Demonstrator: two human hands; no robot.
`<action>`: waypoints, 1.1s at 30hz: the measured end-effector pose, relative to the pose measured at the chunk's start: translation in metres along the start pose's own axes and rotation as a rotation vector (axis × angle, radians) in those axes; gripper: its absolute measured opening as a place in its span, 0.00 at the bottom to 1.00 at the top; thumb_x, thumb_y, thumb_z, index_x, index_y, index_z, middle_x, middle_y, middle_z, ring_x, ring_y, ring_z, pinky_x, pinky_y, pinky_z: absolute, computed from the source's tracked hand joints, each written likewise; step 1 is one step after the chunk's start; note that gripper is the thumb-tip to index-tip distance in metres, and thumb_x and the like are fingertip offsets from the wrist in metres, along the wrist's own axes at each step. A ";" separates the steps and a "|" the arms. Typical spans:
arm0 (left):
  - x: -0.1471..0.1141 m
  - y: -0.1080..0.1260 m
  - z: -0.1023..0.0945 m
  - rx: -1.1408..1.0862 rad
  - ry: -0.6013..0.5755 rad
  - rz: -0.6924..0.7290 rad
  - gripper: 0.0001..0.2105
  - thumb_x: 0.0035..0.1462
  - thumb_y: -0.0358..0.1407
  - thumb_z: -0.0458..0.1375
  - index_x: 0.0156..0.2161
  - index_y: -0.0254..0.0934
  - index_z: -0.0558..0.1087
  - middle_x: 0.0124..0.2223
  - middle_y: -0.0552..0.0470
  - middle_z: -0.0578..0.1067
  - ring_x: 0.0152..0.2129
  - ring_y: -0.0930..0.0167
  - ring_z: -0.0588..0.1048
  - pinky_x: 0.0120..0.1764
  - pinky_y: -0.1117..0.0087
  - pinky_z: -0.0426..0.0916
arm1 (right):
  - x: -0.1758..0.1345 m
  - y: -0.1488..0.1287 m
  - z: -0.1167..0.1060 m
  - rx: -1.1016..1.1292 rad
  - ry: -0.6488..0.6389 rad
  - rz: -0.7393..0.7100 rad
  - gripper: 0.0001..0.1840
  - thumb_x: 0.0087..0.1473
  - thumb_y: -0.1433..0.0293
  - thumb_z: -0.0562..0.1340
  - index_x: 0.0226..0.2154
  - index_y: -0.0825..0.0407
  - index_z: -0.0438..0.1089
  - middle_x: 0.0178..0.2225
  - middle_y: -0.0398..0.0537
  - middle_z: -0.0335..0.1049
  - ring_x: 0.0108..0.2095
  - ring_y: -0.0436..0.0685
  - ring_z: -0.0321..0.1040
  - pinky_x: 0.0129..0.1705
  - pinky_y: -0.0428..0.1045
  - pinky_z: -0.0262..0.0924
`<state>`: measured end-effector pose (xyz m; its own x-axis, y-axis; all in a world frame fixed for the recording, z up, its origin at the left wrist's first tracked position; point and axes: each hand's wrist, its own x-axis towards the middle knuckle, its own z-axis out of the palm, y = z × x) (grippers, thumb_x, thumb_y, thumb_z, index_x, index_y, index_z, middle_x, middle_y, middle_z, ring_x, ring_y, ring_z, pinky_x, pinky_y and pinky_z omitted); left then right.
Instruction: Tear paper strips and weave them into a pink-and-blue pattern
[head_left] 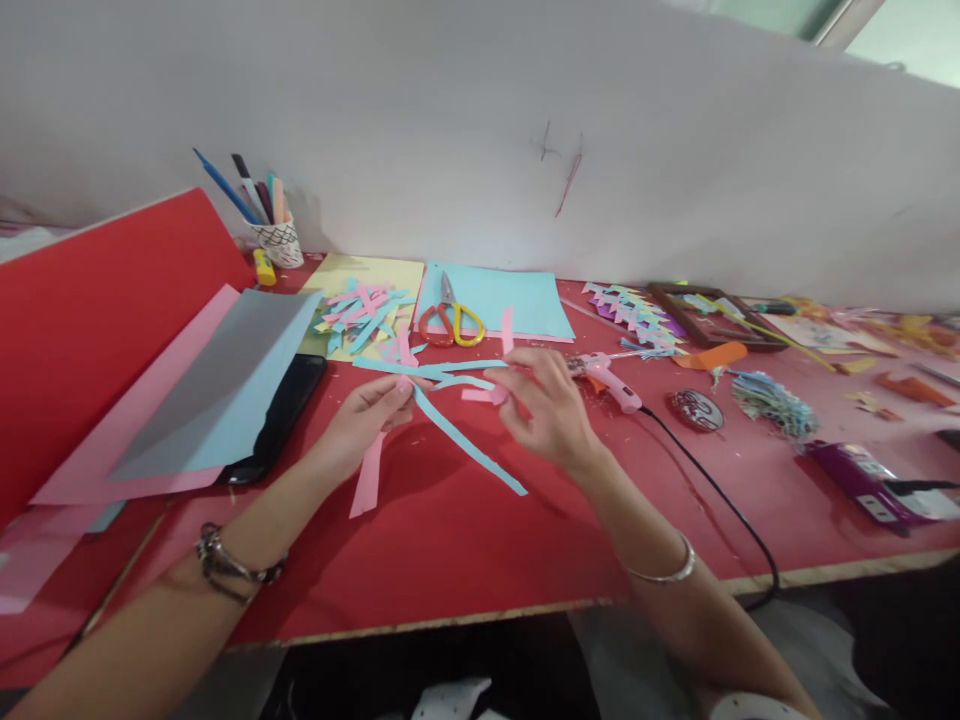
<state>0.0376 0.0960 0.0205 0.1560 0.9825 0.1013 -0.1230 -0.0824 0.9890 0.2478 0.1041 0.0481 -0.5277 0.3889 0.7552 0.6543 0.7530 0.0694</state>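
Observation:
Above the red tabletop, my left hand [371, 408] pinches crossed paper strips between thumb and fingertips. A long blue paper strip [469, 440] slants down to the right from that pinch, and a pink paper strip [367, 478] hangs below it. Two more blue strips reach across to my right hand [544, 405], whose curled fingers are on their ends; its fingertips partly hide the contact. Behind those fingers a pink strip end [508, 328] sticks up. Scissors [452, 318] with red and yellow handles lie just beyond my hands.
A pile of cut strips [367, 312] lies on yellow paper, beside blue sheets [517, 300]. To the right are a pink glue gun [613, 383] with its cord, a round tin [697, 409] and a purple power strip [862, 480]. Left are paper sheets, a phone [289, 420] and a pen cup [278, 243].

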 end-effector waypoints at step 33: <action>-0.006 0.003 0.005 0.072 -0.043 0.002 0.17 0.46 0.50 0.56 0.29 0.37 0.74 0.15 0.62 0.52 0.14 0.80 0.50 0.19 0.77 0.49 | -0.001 -0.016 0.009 0.407 -0.302 0.291 0.16 0.53 0.68 0.55 0.45 0.51 0.58 0.40 0.50 0.66 0.40 0.53 0.66 0.39 0.49 0.63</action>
<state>0.0414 0.0890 0.0233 0.1978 0.9744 0.1065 -0.0533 -0.0978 0.9938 0.2327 0.0962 0.0401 -0.5277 0.6996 0.4818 0.5661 0.7125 -0.4146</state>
